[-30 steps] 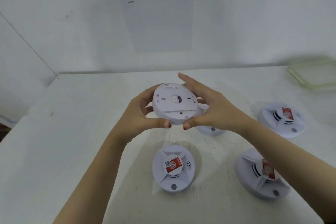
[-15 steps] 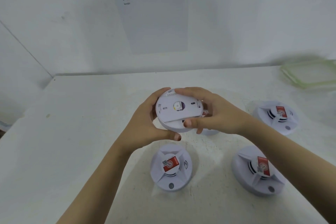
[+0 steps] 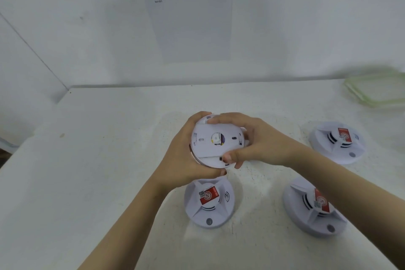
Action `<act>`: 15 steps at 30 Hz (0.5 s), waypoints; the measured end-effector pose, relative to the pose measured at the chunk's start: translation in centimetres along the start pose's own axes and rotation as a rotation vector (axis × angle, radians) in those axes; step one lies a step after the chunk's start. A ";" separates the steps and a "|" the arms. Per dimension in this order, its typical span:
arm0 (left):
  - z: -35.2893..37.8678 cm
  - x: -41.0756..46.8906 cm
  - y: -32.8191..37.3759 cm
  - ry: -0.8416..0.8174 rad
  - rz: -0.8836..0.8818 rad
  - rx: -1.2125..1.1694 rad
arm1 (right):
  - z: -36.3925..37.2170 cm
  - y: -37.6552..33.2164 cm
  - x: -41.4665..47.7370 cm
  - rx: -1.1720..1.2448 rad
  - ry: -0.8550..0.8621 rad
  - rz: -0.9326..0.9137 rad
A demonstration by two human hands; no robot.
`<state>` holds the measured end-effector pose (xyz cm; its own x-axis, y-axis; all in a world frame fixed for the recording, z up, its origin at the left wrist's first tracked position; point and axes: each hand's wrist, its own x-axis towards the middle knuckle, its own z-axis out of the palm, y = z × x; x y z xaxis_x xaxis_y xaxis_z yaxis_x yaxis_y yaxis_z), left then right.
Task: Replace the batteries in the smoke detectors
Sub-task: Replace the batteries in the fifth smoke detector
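Three smoke detectors (image 3: 209, 204) on white table (image 3: 87, 182), sheet (image 3: 190, 28) on wall (image 3: 65, 17)

The held detector (image 3: 215, 144) shows a plain white back with a small yellow and purple spot at its centre. The detector at 6 o'clock (image 3: 209, 204), the detector at 4 o'clock (image 3: 313, 208) and the detector at 3 o'clock (image 3: 338, 142) are white with red stickers (each printed with a white ring). The table (image 3: 109, 160) is off-white, finely speckled. The tray (image 3: 377, 90) at 2 o'clock is pale green.
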<state>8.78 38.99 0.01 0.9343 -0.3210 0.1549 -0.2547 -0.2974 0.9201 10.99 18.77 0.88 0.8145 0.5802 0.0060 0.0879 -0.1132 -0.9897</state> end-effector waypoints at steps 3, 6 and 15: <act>-0.2 0.0 0.1 0.009 0.018 0.020 | -0.2 -0.1 0.3 0.000 -0.031 -0.006; -0.4 -0.1 0.4 0.024 0.008 0.008 | -0.5 -0.6 0.4 -0.031 -0.060 -0.020; -0.7 -0.1 0.4 0.010 -0.001 0.039 | -0.8 -1.7 0.9 -0.175 -0.141 0.002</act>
<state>8.77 39.52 0.66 0.9370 -0.3118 0.1578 -0.2632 -0.3329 0.9055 12.00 18.86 2.66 0.7277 0.6853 -0.0284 0.1944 -0.2457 -0.9497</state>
